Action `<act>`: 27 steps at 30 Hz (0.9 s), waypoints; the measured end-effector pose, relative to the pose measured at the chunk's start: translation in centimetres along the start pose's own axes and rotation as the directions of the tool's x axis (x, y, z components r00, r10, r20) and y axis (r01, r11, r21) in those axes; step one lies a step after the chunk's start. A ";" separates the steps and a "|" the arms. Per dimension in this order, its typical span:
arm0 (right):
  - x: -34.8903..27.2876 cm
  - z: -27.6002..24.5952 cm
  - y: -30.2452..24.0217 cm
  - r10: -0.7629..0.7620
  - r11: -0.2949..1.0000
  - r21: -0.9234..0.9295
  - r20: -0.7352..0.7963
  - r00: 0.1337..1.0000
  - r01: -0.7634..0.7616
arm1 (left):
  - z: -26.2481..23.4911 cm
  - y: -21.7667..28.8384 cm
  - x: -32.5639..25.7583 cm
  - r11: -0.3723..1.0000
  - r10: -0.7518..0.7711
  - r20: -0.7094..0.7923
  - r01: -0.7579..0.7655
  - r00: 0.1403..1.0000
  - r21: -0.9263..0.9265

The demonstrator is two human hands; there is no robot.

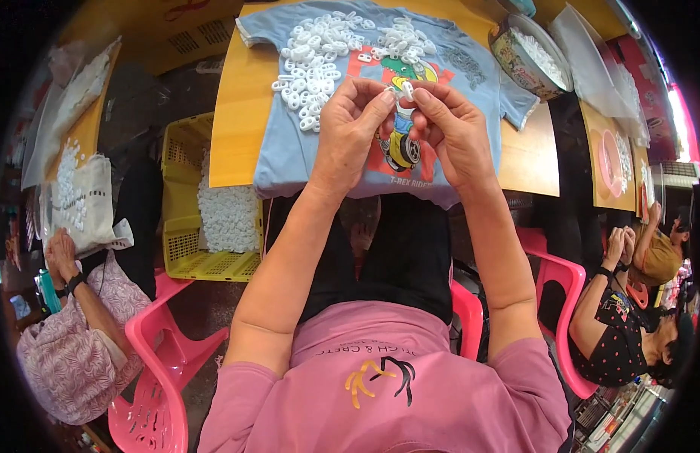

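Note:
My left hand point(351, 128) and my right hand point(457, 132) meet above a blue T-shirt point(289, 162) spread over the table. A small white oval plastic piece point(408, 90) is pinched between my right thumb and fingertips. My left thumb and fingers are pressed together right beside it; what they grip is too small to make out. Beyond my left hand lies a loose pile of white oval plastic pieces point(312, 64) with holes in them. A smaller heap of the same pieces point(404, 39) sits farther back, above the shirt's printed picture.
A yellow crate point(185, 151) holding many white pieces stands left of the wooden table point(240, 113). At the back right is a round patterned tub point(508, 57) of white pieces. People sit at tables on both sides, with pink chairs point(165, 343) nearby.

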State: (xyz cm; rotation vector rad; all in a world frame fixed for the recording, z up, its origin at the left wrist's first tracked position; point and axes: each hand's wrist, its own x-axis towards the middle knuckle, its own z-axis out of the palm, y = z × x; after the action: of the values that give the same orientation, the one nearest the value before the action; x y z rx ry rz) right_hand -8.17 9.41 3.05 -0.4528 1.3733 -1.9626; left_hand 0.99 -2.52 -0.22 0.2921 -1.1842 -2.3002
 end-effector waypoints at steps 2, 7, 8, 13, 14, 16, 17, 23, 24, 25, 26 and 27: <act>0.1 -0.2 0.1 0.001 1.000 0.017 0.000 1.000 -0.001 | 0.1 0.0 0.0 1.000 0.002 0.005 -0.002 1.000 -0.013; 0.0 0.1 0.2 -0.038 0.999 -0.007 -0.033 0.999 0.038 | 0.1 0.2 -0.2 1.000 0.002 0.005 -0.002 1.000 0.000; -0.1 0.2 0.2 -0.079 0.996 -0.049 -0.035 0.996 0.078 | 0.1 0.2 -0.2 1.000 -0.002 0.002 0.002 1.000 0.007; -0.3 0.2 0.4 -0.178 0.974 -0.151 -0.043 0.983 0.170 | 0.0 0.3 -0.2 0.999 -0.025 0.033 0.023 0.999 0.033; -0.4 0.3 0.3 -0.182 0.969 -0.181 -0.056 0.982 0.169 | 0.1 0.3 -0.2 0.999 -0.025 0.028 0.024 0.999 0.039; -0.4 0.2 0.3 -0.186 0.963 -0.209 -0.068 0.980 0.168 | 0.0 0.2 -0.2 0.998 -0.019 0.029 0.018 0.999 0.059; -0.3 0.1 0.5 -0.208 0.958 -0.214 -0.069 0.976 0.189 | 0.1 0.2 -0.1 0.997 -0.012 0.031 0.010 0.999 0.077; -0.4 0.4 0.6 -0.259 0.923 -0.309 -0.057 0.964 0.230 | 0.0 0.2 -0.2 0.998 -0.016 0.028 0.015 0.999 0.063; -0.4 0.4 0.8 -0.280 0.910 -0.332 -0.054 0.959 0.247 | -0.1 0.1 -0.2 0.998 -0.016 0.027 0.014 1.000 0.062; -0.3 0.4 0.9 -0.280 0.911 -0.329 -0.054 0.959 0.247 | 0.0 0.1 -0.2 0.999 -0.016 0.024 0.015 1.000 0.049; -0.3 0.3 0.9 -0.288 0.903 -0.347 -0.048 0.957 0.254 | 0.0 0.0 -0.2 0.999 -0.017 0.022 0.016 1.000 0.037; -0.3 0.3 1.0 -0.295 0.894 -0.364 -0.042 0.954 0.261 | 0.0 0.1 -0.1 0.999 -0.017 0.021 0.016 1.000 0.039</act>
State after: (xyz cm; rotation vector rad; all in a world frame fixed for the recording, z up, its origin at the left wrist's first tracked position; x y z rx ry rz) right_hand -7.48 9.23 2.28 -0.7702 1.8235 -1.9800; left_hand 1.12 -2.46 -0.17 0.2931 -1.2430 -2.3018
